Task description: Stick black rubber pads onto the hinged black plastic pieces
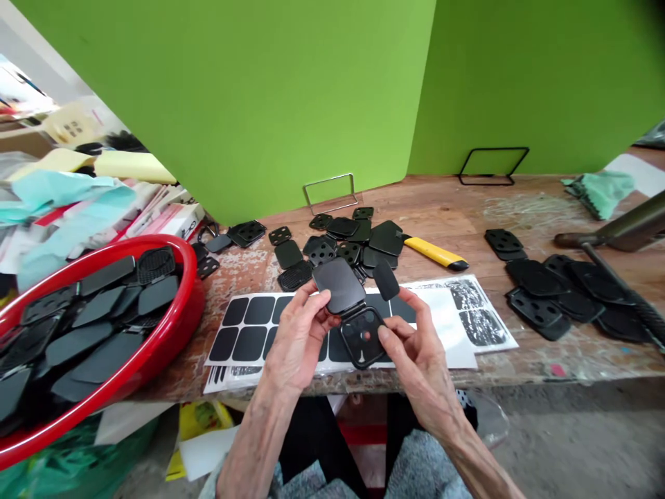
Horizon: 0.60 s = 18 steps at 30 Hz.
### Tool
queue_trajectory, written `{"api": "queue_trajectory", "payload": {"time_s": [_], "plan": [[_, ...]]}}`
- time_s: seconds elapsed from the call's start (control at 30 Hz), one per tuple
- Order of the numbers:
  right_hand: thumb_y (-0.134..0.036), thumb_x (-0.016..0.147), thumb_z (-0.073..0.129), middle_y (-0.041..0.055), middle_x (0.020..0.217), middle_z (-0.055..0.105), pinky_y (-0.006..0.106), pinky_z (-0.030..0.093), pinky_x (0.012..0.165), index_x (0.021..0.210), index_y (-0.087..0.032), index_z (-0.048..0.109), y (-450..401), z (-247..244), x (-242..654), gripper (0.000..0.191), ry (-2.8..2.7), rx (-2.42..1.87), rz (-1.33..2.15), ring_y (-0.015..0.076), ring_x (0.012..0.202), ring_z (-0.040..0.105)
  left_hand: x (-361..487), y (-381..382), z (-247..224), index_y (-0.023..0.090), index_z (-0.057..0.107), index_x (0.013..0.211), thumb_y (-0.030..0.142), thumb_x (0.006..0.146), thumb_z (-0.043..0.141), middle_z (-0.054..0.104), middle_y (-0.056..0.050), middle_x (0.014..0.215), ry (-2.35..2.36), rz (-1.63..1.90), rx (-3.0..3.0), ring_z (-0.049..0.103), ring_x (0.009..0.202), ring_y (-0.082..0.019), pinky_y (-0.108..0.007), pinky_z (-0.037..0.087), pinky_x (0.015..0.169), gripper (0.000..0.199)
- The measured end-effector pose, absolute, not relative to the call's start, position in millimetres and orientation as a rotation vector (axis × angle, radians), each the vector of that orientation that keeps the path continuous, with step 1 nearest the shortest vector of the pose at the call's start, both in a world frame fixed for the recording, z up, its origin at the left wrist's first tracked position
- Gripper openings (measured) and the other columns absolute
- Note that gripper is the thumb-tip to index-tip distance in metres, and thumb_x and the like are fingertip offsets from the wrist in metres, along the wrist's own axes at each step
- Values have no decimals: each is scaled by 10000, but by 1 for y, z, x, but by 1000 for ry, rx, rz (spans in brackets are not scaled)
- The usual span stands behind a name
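Observation:
Over the front of the bench, my left hand (298,339) grips a black hinged square piece (340,285) near its hinge, its thumb on the upper panel. The lower panel (362,339) hangs open toward me and has round holes. My right hand (418,353) presses its thumb against that panel's right edge. A dark rounded sticker (386,279) sits at the tip of its index finger. Below both hands lies a white sheet of black rounded-square stickers (246,344), partly hidden by my hands and the hinged piece.
At left stands a red basin (194,305) full of black pieces. Loose black parts (387,238) lie behind my hands, beside a yellow-handled cutter (436,253). Another black pile (543,284) lies right, near a metal tool (618,229). Green boards (260,104) stand behind.

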State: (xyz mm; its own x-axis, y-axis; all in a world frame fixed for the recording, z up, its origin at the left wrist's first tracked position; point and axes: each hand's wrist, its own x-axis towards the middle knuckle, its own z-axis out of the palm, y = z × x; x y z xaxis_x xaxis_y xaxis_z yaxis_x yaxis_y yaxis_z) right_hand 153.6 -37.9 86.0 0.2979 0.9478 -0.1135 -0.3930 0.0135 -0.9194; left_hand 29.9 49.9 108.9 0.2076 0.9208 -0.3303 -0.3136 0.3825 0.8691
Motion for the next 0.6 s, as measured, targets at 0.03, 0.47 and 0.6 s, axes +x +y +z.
{"api": "queue_trajectory", "payload": {"time_s": [0.03, 0.47, 0.6], "plan": [[-344, 895, 589, -14, 860, 602, 246, 480, 674, 1313, -289, 290, -39, 87, 155, 517, -683, -1089, 1174, 153, 777, 610, 26, 51, 109, 185, 592, 1064, 263, 749, 688, 643, -30, 994, 1002, 966, 788, 593, 737, -96, -200, 488, 627, 339], [-531, 950, 389, 19, 966, 573, 324, 489, 723, 1299, -335, 349, -52, 91, 148, 402, -775, -1382, 1117, 194, 828, 565, -24, 47, 116, 328, 592, 1163, 232, 894, 525, 601, -29, 1228, 994, 717, 2617, 452, 1219, -266, -502, 307, 1028, 294], [-554, 957, 302, 52, 1183, 521, 454, 382, 929, 1339, -361, 316, -59, 90, 138, 428, -983, -1448, 716, 251, 1029, 510, -26, 39, 110, 260, 597, 986, 245, 926, 461, 656, -6, 903, 954, 672, 2486, 568, 867, -184, -375, 396, 857, 149]]}}
